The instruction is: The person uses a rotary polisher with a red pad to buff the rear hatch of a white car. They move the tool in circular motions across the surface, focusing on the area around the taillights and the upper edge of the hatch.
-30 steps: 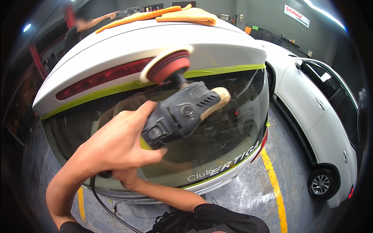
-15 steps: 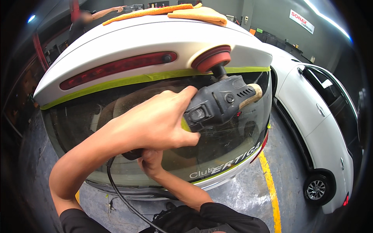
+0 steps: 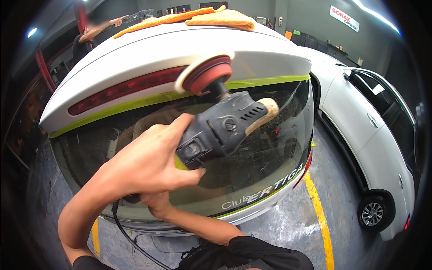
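Observation:
A black corded polisher (image 3: pixel 218 128) slants across the view, with my left hand (image 3: pixel 150 155) wrapped round its body. Below my left wrist, my right hand (image 3: pixel 155 202) closes on the rear end of the polisher, close to its cable (image 3: pixel 123 234); most of those fingers are hidden. The round pad with a red backing (image 3: pixel 208 74) lies against the white rear spoiler (image 3: pixel 265 65), overlapping the right end of the long red brake light (image 3: pixel 121 90). Yellow-green masking tape (image 3: pixel 270 81) runs along the seam above the rear window (image 3: pixel 252 171).
Two orange cloths lie on the car roof, a folded one (image 3: pixel 220 20) and a long one (image 3: pixel 166 21). Another white car (image 3: pixel 355 112) stands at the right. Beyond the roof, at the far left, a person (image 3: pixel 85 40) stretches out an arm. Yellow lines (image 3: pixel 317 211) mark the floor.
The polisher and both hands have moved left along the spoiler. Its pad has gone from right of the brake light to over that light's right end, and now tilts more.

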The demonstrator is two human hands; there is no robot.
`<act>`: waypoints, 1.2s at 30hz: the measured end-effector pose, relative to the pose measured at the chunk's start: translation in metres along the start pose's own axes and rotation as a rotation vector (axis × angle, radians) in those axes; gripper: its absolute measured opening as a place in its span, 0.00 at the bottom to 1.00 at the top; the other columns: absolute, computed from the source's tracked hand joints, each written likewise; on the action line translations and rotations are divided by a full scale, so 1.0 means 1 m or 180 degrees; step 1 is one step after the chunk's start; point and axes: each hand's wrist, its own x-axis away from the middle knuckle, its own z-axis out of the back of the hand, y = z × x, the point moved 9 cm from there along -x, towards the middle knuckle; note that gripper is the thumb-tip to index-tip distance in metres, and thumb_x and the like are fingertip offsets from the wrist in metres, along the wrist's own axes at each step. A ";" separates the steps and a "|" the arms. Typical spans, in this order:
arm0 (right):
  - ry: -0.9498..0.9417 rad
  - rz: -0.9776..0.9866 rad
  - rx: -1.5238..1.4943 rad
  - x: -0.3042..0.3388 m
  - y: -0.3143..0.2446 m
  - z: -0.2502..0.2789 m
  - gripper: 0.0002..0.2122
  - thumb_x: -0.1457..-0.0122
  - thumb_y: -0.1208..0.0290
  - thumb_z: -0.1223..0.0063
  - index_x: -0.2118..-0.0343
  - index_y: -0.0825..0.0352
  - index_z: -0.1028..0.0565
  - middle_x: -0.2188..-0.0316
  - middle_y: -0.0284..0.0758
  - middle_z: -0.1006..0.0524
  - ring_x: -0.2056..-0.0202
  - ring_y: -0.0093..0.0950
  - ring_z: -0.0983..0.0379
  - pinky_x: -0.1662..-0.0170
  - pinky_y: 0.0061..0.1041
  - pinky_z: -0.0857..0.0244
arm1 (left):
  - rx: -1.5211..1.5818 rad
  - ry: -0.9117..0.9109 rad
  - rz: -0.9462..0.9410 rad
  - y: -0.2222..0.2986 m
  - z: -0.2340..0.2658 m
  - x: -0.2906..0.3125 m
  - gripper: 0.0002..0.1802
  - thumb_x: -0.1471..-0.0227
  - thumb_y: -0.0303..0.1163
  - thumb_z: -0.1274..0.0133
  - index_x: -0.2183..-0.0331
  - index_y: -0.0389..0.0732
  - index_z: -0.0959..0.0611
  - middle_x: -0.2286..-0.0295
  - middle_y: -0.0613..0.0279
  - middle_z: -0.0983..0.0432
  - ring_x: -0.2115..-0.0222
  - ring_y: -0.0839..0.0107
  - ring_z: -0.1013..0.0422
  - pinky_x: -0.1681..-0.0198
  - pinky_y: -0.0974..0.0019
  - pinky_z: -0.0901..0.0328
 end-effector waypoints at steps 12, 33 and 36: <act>0.0077 0.0561 -0.0426 -0.035 -0.073 0.060 0.38 0.39 0.46 0.28 0.35 0.65 0.30 0.40 0.34 0.22 0.41 0.30 0.23 0.36 0.36 0.29 | 0.0164 -0.0330 -0.0208 0.021 -0.032 -0.063 0.38 0.54 0.39 0.31 0.49 0.21 0.26 0.72 0.33 0.18 0.69 0.42 0.18 0.61 0.53 0.24; -0.0116 -0.0088 -0.0098 0.010 0.015 -0.013 0.26 0.36 0.51 0.28 0.46 0.67 0.22 0.55 0.29 0.20 0.53 0.22 0.25 0.51 0.27 0.29 | 0.0089 0.0043 0.0152 -0.011 0.006 0.018 0.35 0.58 0.39 0.28 0.54 0.26 0.24 0.73 0.38 0.21 0.69 0.40 0.20 0.62 0.51 0.28; 0.0003 0.0012 -0.0063 0.008 0.011 0.008 0.25 0.36 0.52 0.28 0.46 0.66 0.22 0.54 0.30 0.20 0.51 0.22 0.26 0.49 0.27 0.30 | 0.0117 0.0031 0.0009 -0.009 -0.002 0.004 0.36 0.57 0.39 0.29 0.53 0.26 0.24 0.72 0.38 0.20 0.69 0.40 0.20 0.62 0.51 0.28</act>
